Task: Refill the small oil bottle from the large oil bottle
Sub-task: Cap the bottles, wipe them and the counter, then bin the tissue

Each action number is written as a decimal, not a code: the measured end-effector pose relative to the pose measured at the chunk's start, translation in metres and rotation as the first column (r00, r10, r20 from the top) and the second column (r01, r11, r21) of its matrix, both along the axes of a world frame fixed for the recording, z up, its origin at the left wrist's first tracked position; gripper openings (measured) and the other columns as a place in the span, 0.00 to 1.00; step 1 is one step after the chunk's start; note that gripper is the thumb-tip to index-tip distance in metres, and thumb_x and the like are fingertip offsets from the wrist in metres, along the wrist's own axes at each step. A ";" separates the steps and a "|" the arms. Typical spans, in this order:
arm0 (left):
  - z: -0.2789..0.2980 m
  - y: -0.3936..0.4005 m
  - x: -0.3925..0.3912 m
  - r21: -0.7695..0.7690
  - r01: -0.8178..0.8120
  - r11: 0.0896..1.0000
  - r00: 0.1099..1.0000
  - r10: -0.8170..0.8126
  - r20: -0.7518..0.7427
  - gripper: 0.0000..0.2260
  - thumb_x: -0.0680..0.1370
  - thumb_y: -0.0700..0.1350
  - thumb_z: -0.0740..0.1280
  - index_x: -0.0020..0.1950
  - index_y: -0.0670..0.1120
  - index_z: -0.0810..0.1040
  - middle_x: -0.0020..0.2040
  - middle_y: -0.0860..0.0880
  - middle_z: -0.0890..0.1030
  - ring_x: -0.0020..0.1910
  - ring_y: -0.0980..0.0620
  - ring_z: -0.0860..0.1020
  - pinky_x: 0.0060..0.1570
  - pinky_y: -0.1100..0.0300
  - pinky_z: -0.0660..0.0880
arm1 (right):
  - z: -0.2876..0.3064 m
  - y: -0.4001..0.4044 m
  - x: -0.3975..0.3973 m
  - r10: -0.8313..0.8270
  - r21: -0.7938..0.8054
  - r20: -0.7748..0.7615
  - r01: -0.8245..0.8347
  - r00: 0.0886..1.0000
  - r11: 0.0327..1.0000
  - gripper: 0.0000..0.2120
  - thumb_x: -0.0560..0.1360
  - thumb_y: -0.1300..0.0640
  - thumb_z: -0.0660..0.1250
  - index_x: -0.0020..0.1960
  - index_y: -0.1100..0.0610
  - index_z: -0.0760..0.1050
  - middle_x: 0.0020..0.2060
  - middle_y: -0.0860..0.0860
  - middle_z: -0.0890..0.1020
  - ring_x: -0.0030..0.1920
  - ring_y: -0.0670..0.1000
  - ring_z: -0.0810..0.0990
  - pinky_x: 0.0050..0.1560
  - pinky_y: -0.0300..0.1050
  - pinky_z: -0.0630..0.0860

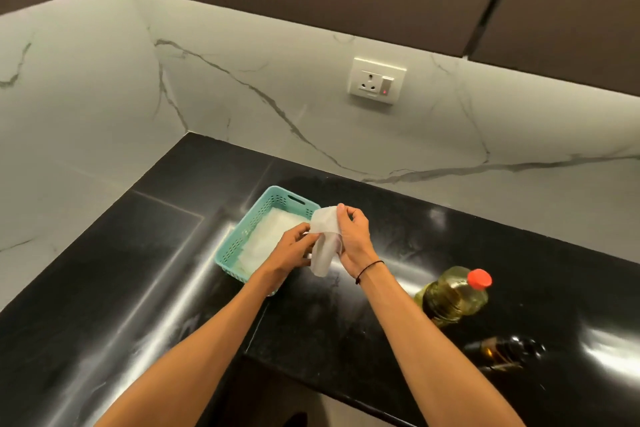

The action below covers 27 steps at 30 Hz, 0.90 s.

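The large oil bottle (456, 295) with yellow oil and a red cap stands on the black counter at the right. Nearer to me, the small dark oil bottle (502, 352) stands at the counter's right front. Both my hands are over the counter's middle, left of the bottles. My left hand (292, 251) and my right hand (353, 237) pinch a white tissue (322, 239) between them, held above the counter beside the basket.
A teal plastic basket (242, 236) holding white tissues sits on the black counter (398, 243) just left of my hands. A marble backsplash with a wall socket (376, 80) rises behind. The counter's front edge runs below the bottles.
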<state>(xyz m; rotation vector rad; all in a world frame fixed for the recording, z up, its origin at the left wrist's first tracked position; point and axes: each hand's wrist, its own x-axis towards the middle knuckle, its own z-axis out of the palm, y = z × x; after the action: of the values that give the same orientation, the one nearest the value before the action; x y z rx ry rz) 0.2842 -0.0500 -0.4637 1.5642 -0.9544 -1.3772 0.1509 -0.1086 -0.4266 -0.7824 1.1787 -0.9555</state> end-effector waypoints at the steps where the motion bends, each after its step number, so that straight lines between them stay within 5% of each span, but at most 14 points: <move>1: -0.001 -0.003 -0.008 0.008 -0.002 1.000 1.000 0.002 -0.022 0.16 0.85 0.54 0.67 0.72 0.52 0.77 0.67 0.48 0.82 0.64 0.46 0.82 0.68 0.42 0.79 | 0.004 0.004 -0.009 -0.016 0.032 0.047 0.014 0.999 0.999 0.12 0.83 0.52 0.67 0.60 0.59 0.73 0.57 0.60 0.80 0.54 0.58 0.81 0.58 0.62 0.82; 4: 0.002 -0.008 -0.033 0.020 -0.006 1.000 1.000 0.006 -0.022 0.18 0.84 0.55 0.69 0.73 0.53 0.76 0.66 0.48 0.82 0.63 0.46 0.82 0.70 0.44 0.77 | 0.009 0.017 -0.039 -0.051 0.070 0.112 0.043 0.992 0.997 0.15 0.81 0.58 0.70 0.64 0.65 0.77 0.61 0.66 0.80 0.56 0.60 0.82 0.62 0.66 0.80; 7: 0.012 -0.006 -0.058 -0.081 0.082 0.993 0.996 -0.078 0.047 0.17 0.80 0.54 0.73 0.68 0.51 0.80 0.59 0.51 0.86 0.57 0.47 0.85 0.63 0.52 0.80 | 0.009 0.036 -0.071 -0.114 0.108 0.119 0.101 0.986 0.989 0.15 0.79 0.66 0.70 0.66 0.65 0.77 0.62 0.66 0.81 0.60 0.63 0.82 0.62 0.67 0.79; 13: 0.013 0.008 -0.088 -0.128 0.279 0.952 0.957 -0.286 -0.044 0.12 0.76 0.48 0.77 0.58 0.47 0.85 0.55 0.43 0.87 0.54 0.45 0.85 0.51 0.50 0.82 | -0.001 0.084 -0.127 -0.295 0.201 0.177 0.259 0.939 0.945 0.07 0.81 0.65 0.67 0.59 0.62 0.76 0.59 0.66 0.81 0.56 0.62 0.82 0.61 0.67 0.79; 17: 0.018 0.012 -0.111 -0.118 0.331 0.936 0.937 -0.341 -0.075 0.08 0.77 0.43 0.78 0.56 0.51 0.87 0.48 0.45 0.86 0.44 0.48 0.82 0.44 0.58 0.82 | 0.000 0.120 -0.164 -0.491 0.225 0.251 0.443 0.834 0.868 0.06 0.84 0.63 0.62 0.60 0.62 0.75 0.53 0.62 0.82 0.49 0.56 0.82 0.50 0.54 0.82; 22: 0.032 0.000 -0.152 -0.278 0.410 0.869 0.912 -0.390 0.126 0.19 0.78 0.42 0.78 0.67 0.53 0.81 0.57 0.50 0.85 0.57 0.50 0.84 0.55 0.56 0.83 | 0.008 0.138 -0.215 -0.767 -0.070 -0.018 0.765 0.641 0.640 0.06 0.85 0.63 0.61 0.54 0.57 0.76 0.54 0.59 0.82 0.53 0.55 0.83 0.53 0.51 0.83; 24: 0.036 -0.005 -0.172 -0.292 0.495 0.819 0.868 -0.452 0.204 0.27 0.77 0.43 0.79 0.74 0.56 0.75 0.65 0.54 0.81 0.65 0.55 0.80 0.59 0.57 0.82 | 0.014 0.140 -0.228 -0.814 -0.246 -0.145 0.776 0.563 0.581 0.09 0.85 0.62 0.60 0.56 0.54 0.77 0.52 0.50 0.82 0.52 0.46 0.82 0.46 0.37 0.81; 27: 0.037 -0.010 -0.198 -0.265 0.595 0.759 0.800 -0.524 0.293 0.33 0.78 0.44 0.78 0.80 0.57 0.68 0.75 0.56 0.74 0.72 0.60 0.73 0.67 0.56 0.76 | 0.014 0.133 -0.232 -0.828 -0.462 -0.273 0.688 0.490 0.559 0.10 0.86 0.61 0.58 0.62 0.55 0.77 0.53 0.43 0.80 0.54 0.34 0.78 0.49 0.32 0.76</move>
<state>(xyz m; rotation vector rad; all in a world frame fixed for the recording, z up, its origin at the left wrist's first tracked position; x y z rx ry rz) 0.0858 -0.0597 -0.4264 1.1983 -1.8072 -1.3469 -0.0810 0.0245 -0.4126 -0.7246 1.9339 -1.8097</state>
